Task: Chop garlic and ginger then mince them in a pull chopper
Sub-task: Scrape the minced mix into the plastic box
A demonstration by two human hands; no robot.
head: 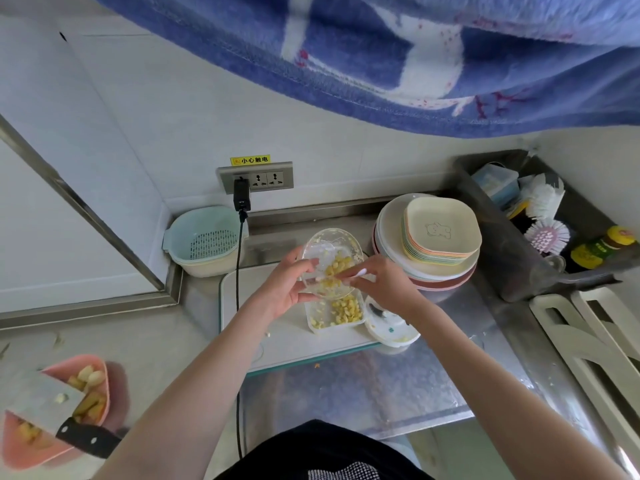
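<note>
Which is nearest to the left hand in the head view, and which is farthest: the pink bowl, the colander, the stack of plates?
From the left hand:
1. Colander, to its left by the wall.
2. Stack of plates, to its right.
3. Pink bowl, at the lower left under the cleaver.

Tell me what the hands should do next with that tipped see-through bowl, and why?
Probably keep scraping. The left hand holds the clear bowl tilted over the white container, and the right hand holds a small white tool against chopped yellow bits clinging inside it.
</note>
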